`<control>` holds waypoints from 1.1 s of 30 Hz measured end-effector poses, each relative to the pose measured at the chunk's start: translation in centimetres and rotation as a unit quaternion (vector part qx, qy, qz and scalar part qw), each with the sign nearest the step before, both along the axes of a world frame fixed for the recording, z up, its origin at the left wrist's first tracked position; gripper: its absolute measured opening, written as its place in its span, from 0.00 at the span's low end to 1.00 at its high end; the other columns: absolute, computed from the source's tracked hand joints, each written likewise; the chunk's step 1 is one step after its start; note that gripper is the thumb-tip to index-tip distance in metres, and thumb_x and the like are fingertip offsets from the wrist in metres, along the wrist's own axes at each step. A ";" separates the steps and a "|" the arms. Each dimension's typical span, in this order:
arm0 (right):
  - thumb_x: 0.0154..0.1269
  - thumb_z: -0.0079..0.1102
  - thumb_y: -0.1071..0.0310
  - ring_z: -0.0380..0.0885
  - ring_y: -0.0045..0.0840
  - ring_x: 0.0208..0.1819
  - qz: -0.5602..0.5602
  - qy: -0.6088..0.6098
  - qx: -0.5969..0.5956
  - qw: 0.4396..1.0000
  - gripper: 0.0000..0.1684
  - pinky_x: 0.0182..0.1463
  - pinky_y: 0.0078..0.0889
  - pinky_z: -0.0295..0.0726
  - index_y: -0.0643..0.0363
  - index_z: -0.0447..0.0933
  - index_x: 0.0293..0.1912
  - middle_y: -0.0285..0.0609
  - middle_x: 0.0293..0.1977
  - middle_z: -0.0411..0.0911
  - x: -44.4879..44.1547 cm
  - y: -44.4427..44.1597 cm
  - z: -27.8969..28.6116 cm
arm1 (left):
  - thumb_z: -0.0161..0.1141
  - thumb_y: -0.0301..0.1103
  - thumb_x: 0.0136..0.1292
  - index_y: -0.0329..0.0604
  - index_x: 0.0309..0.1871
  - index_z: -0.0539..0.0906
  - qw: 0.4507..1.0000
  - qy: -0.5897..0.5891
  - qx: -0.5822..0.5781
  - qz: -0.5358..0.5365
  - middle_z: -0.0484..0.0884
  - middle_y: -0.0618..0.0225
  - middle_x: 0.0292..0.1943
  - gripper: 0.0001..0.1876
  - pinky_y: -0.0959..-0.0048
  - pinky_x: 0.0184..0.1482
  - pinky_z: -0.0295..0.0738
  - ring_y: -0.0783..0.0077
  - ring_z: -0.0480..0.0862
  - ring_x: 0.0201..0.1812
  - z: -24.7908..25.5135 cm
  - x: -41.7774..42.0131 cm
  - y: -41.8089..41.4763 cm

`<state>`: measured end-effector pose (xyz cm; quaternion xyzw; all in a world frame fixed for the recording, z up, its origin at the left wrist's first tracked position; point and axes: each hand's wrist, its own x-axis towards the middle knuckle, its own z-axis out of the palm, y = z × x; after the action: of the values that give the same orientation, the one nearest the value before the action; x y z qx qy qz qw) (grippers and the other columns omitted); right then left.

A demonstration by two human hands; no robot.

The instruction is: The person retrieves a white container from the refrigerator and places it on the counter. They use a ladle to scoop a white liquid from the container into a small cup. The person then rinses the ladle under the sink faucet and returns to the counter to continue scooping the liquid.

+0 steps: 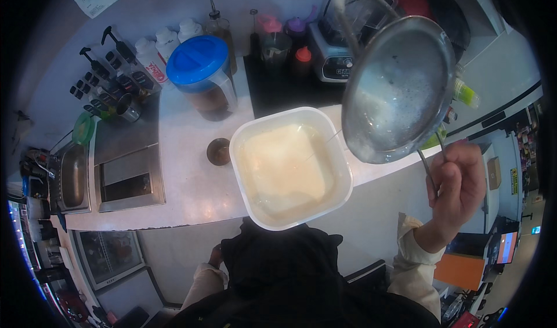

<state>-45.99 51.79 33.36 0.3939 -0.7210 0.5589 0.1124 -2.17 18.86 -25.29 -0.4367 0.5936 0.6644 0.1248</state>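
Note:
My right hand (459, 184) grips the looped wire handle of a round metal strainer (398, 88). The strainer is raised and tilted, with its mesh wet and coated in whitish, frothy residue. Below and to its left, a white square plastic tub (237, 167) holds a pale creamy liquid (285, 167). Thin streaks, perhaps drips, show between the strainer and the tub. The tub is at the counter's front edge, close to my black-clad body. My left hand (216, 255) hangs low beside my body, largely hidden by dark clothing; its fingers cannot be made out.
On the white counter (187, 201) are a blue-lidded pitcher (200, 75) of brown liquid and a small round cup (218, 151). A blender (335, 66) and squeeze bottles (303, 60) stand behind. Pump bottles (124, 51), a steel inset (130, 175) and a sink (73, 178) lie leftward.

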 end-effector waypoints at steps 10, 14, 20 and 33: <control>0.81 0.54 0.72 0.66 0.07 0.18 -0.001 -0.054 0.005 0.999 0.08 0.19 0.12 0.60 0.70 0.72 0.48 0.45 0.35 0.82 0.2 -0.5 -1.0 | 0.65 0.29 0.73 0.30 0.64 0.81 0.980 0.075 0.150 0.107 0.86 0.58 0.57 0.19 0.66 0.60 0.79 0.65 0.85 0.54 -1.3 0.7 0.1; 0.81 0.54 0.72 0.66 0.07 0.18 0.000 -0.046 0.017 0.999 0.08 0.19 0.12 0.60 0.70 0.72 0.48 0.45 0.35 0.82 0.1 -0.6 -0.9 | 0.65 0.29 0.73 0.30 0.64 0.81 0.982 0.060 0.144 0.104 0.86 0.59 0.56 0.19 0.66 0.60 0.79 0.65 0.85 0.54 -1.1 0.5 0.2; 0.81 0.54 0.71 0.66 0.07 0.18 -0.003 -0.029 -0.006 1.000 0.09 0.19 0.11 0.60 0.70 0.72 0.49 0.45 0.36 0.82 -0.2 -0.4 -0.5 | 0.65 0.29 0.73 0.28 0.63 0.81 0.991 -0.006 0.098 0.088 0.87 0.58 0.55 0.19 0.66 0.59 0.80 0.66 0.85 0.52 -2.7 1.2 -0.4; 0.81 0.54 0.73 0.67 0.07 0.18 -0.019 -0.012 -0.009 1.000 0.07 0.20 0.12 0.60 0.70 0.73 0.48 0.43 0.35 0.82 1.2 -0.9 0.4 | 0.62 0.31 0.75 0.29 0.60 0.82 0.989 0.047 0.103 0.090 0.87 0.60 0.53 0.17 0.66 0.58 0.79 0.67 0.84 0.52 -2.6 -0.3 -0.9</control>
<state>-44.77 50.91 33.77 0.3724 -0.7246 0.5679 0.1176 -2.43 17.97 -27.94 -0.4412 0.4854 0.7505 0.0809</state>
